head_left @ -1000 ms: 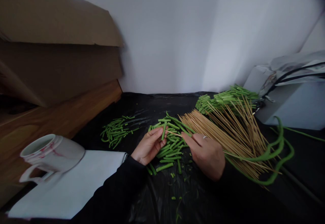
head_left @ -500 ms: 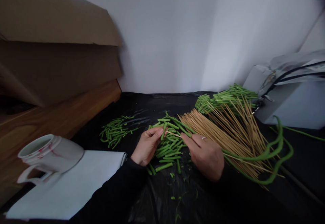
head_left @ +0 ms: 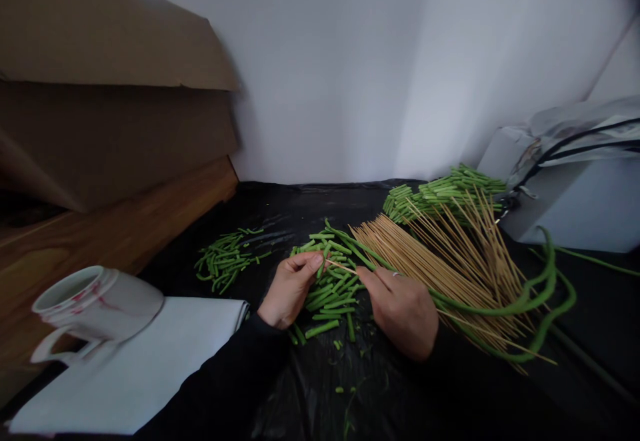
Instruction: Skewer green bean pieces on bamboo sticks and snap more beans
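Note:
My left hand [head_left: 292,286] pinches a short cut piece of green bean [head_left: 325,259] between thumb and forefinger. My right hand [head_left: 403,308], with a ring on one finger, is closed on a thin wooden skewer [head_left: 343,267], whose tip meets the bean piece; whether it has pierced it I cannot tell. Beneath both hands lies a loose pile of cut green bean pieces [head_left: 334,299]. A bundle of wooden skewers [head_left: 430,261] spreads out to the right of my right hand, with long uncut beans [head_left: 545,294] lying across it.
Behind the skewers is a stack of bean pieces [head_left: 445,191]. A smaller heap of bean bits [head_left: 225,261] lies left. A white mug [head_left: 100,304] stands on a folded white sheet [head_left: 165,354]. Cardboard box [head_left: 115,94] at left, grey box [head_left: 575,194] at right, black plastic sheet [head_left: 320,388] below.
Both hands keep their grips on the bean piece and skewer. My right hand has shifted very slightly; the whole view has moved a little too.

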`<state>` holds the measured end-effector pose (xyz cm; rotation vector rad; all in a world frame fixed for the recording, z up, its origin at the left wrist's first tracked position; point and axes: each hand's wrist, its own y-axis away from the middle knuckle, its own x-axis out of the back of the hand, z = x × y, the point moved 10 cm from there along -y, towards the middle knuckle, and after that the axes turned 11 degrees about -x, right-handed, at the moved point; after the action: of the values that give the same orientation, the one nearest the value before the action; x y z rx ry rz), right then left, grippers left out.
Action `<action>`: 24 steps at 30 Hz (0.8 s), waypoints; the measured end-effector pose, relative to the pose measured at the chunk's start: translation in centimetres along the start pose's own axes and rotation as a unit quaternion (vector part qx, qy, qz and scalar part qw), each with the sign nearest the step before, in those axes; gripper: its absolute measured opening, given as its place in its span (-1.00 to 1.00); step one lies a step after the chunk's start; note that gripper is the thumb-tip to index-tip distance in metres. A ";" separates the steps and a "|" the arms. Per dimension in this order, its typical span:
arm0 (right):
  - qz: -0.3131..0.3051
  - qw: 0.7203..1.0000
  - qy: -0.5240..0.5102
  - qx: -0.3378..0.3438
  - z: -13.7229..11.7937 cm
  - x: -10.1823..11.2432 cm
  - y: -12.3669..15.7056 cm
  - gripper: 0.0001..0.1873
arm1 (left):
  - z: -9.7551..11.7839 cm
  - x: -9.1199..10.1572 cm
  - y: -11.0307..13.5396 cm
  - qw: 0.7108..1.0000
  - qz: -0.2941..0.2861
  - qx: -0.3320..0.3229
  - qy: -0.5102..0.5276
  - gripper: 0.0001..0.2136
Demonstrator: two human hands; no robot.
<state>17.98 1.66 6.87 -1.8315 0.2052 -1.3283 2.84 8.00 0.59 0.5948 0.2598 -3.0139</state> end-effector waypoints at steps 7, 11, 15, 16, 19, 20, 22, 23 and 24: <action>-0.019 1.000 -0.017 -0.007 -0.1 -0.5 0.2 -0.72 | 0.1 -0.4 0.2 1.000 -0.014 0.008 0.003 -0.77; -0.020 1.000 -0.022 -0.011 0.0 -0.6 0.3 -0.73 | 0.2 -0.6 0.2 1.000 -0.024 0.004 -0.010 -0.78; 0.002 1.000 -0.030 -0.003 -0.1 -0.1 0.2 -0.72 | 0.1 -0.7 0.3 0.999 -0.031 0.002 -0.031 -0.77; 0.004 0.999 -0.035 0.000 -0.2 0.0 0.2 -0.72 | 0.0 -0.7 0.3 0.999 -0.032 0.002 -0.034 -0.77; 0.010 0.999 -0.047 0.002 -0.2 0.3 0.1 -0.72 | -0.2 -0.9 0.4 0.999 -0.037 0.005 -0.033 -0.78; 0.010 0.999 -0.049 0.001 -0.2 0.3 0.1 -0.72 | -0.3 -0.9 0.3 0.999 -0.038 0.006 -0.032 -0.78; 0.002 0.999 -0.048 -0.005 -0.2 0.2 0.1 -0.74 | -0.3 -0.8 0.3 0.999 -0.038 0.003 -0.037 -0.78; -0.006 0.999 -0.046 -0.009 -0.1 0.0 0.1 -0.75 | -0.3 -0.8 0.3 0.998 -0.038 0.001 -0.042 -0.78; -0.015 0.999 -0.042 -0.013 -0.1 -0.2 0.1 -0.76 | -0.3 -0.7 0.3 0.998 -0.039 -0.002 -0.048 -0.78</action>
<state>17.87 1.64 6.63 -1.9146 0.1524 -1.2723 3.65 7.76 0.59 0.4492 0.2893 -3.1046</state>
